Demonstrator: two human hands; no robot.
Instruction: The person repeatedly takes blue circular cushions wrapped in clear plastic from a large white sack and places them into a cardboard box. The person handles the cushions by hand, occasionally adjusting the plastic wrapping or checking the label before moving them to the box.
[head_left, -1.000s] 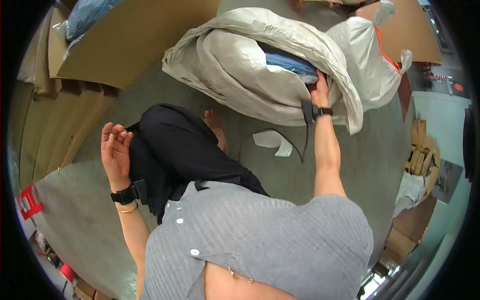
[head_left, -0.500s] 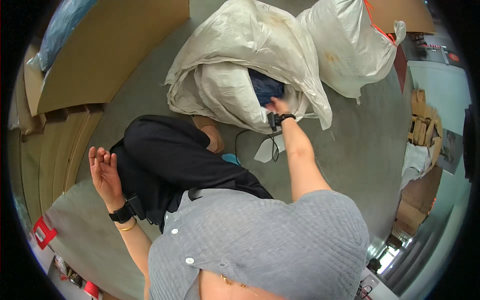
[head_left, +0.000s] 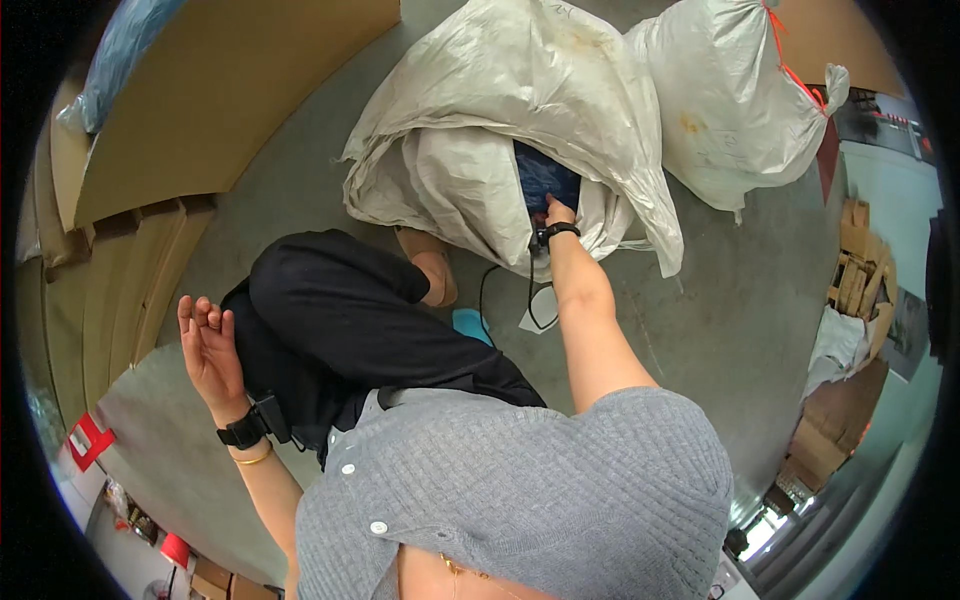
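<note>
A big white woven sack (head_left: pixel 600 95) lies slumped on the floor ahead of me, its mouth gaping toward me. Inside the opening shows a dark blue bundle (head_left: pixel 545 175) with a shiny, plastic-like surface. My right hand (head_left: pixel 560 212) reaches into the mouth and grips the near edge of this bundle; some of its fingers are hidden. Out to the left, above the floor beside my bent leg, my left hand (head_left: pixel 212 350) is raised palm up. Its fingers are loosely curled and apart, with nothing in them.
A second white sack (head_left: pixel 735 110), tied with orange cord, stands behind at the right. Large cardboard sheets (head_left: pixel 230 100) fill the left side. A cable dangles from my right wrist near a white scrap (head_left: pixel 541 312) on the floor. Flattened cardboard (head_left: pixel 835 400) leans at the far right.
My right hand has moved slightly farther into the sack's mouth and closed on the dark blue bundle. The view has shifted a little, and my left hand stays put.
</note>
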